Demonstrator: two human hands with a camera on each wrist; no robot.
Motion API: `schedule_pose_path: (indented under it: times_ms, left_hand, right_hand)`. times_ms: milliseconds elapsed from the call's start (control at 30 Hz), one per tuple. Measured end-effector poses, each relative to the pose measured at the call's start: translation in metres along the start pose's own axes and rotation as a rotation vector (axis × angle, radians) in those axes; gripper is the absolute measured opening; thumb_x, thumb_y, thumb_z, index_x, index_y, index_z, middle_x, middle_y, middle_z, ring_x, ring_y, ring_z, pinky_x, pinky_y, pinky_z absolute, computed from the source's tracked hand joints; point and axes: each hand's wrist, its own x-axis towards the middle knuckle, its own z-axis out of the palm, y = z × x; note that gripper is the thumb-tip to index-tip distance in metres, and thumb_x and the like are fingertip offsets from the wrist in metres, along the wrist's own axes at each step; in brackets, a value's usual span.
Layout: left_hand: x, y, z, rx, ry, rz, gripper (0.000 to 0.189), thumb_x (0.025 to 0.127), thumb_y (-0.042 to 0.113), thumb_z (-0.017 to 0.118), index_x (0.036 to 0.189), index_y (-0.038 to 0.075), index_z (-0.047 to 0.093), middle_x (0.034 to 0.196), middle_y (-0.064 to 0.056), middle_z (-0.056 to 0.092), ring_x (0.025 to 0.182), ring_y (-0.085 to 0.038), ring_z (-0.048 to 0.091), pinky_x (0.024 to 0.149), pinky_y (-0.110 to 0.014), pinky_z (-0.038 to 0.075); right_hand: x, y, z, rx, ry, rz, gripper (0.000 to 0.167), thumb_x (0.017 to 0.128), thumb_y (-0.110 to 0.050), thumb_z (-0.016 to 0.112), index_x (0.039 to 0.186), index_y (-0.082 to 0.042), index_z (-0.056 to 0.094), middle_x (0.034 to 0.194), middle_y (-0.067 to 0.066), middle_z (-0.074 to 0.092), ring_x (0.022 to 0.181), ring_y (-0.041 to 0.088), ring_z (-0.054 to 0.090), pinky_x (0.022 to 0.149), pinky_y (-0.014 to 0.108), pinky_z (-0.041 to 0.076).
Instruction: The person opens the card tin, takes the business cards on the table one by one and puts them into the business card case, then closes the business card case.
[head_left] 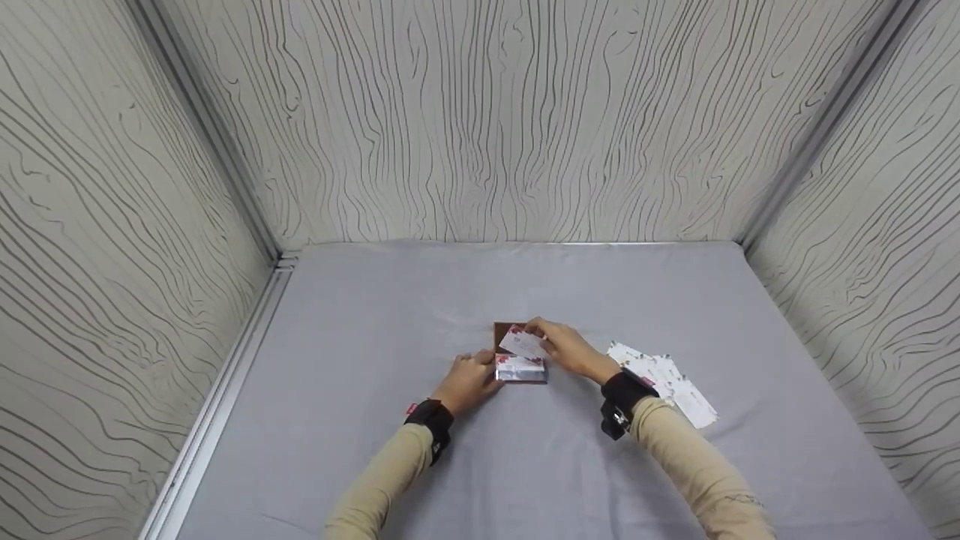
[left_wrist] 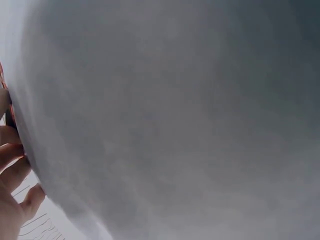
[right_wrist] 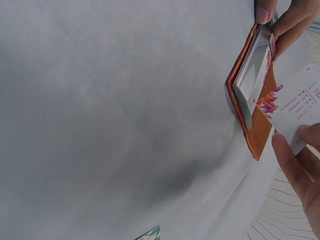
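A business card case (head_left: 520,374) lies unfolded on the cloth, with a silver metal tray and a brown flap (right_wrist: 260,127). White cards with a red pattern show in its tray. My left hand (head_left: 465,380) grips the case's left end, thumb on the near side and fingers on the far side. Between thumb and fingers, my right hand (head_left: 568,349) pinches a white business card (right_wrist: 299,104) with a colourful printed corner. That card is tilted over the flap, its lower edge close to the tray. In the left wrist view only the fingers (left_wrist: 15,172) and a sliver of case show.
Several white cards (head_left: 679,386) lie fanned out on the grey cloth (head_left: 375,315) to the right, partly under my right forearm. Wood-grain patterned panels (head_left: 495,120) stand at the back and both sides. A metal rail (head_left: 217,405) runs along the left edge.
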Motion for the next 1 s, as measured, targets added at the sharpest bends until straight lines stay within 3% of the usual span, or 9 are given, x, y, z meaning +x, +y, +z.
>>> schedule_pose_path:
  times_ms: [333, 500, 767, 1000]
  left_hand:
    - [0.0, 0.0, 0.002, 0.029, 0.011, 0.012, 0.027, 0.094, 0.029, 0.068, 0.11, 0.007, 0.071, 0.109, -0.007, 0.063, 0.093, -0.025, 0.067, 0.086, -0.045, 0.049]
    - [0.0, 0.0, 0.001, 0.029, 0.0, -0.001, 0.028, 0.095, 0.03, 0.067, 0.113, 0.008, 0.071, 0.11, -0.007, 0.064, 0.096, -0.025, 0.067, 0.087, -0.045, 0.049]
    - [0.0, 0.0, 0.0, 0.019, -0.009, -0.007, 0.031, 0.095, 0.03, 0.067, 0.116, 0.008, 0.07, 0.113, -0.008, 0.065, 0.099, -0.026, 0.067, 0.09, -0.046, 0.048]
    - [0.0, -0.001, 0.001, 0.034, -0.028, -0.007, 0.032, 0.094, 0.033, 0.067, 0.115, 0.008, 0.071, 0.117, -0.007, 0.064, 0.1, -0.026, 0.066, 0.09, -0.045, 0.047]
  right_hand:
    - [-0.002, 0.0, 0.005, -0.008, -0.034, -0.033, 0.04, 0.083, 0.021, 0.055, 0.119, 0.003, 0.061, 0.115, 0.019, 0.066, 0.107, 0.037, 0.063, 0.094, 0.05, 0.048]
    - [-0.001, -0.001, 0.006, 0.014, -0.057, 0.001, 0.042, 0.083, 0.021, 0.055, 0.12, 0.002, 0.063, 0.119, 0.018, 0.066, 0.112, 0.036, 0.061, 0.098, 0.049, 0.045]
    - [-0.001, -0.003, 0.012, -0.049, -0.047, -0.027, 0.041, 0.084, 0.018, 0.057, 0.121, 0.002, 0.064, 0.116, 0.017, 0.067, 0.107, 0.036, 0.062, 0.094, 0.05, 0.047]
    - [-0.003, -0.005, 0.016, -0.089, -0.075, 0.035, 0.035, 0.088, 0.01, 0.06, 0.12, -0.002, 0.066, 0.111, 0.015, 0.066, 0.102, 0.033, 0.062, 0.091, 0.048, 0.048]
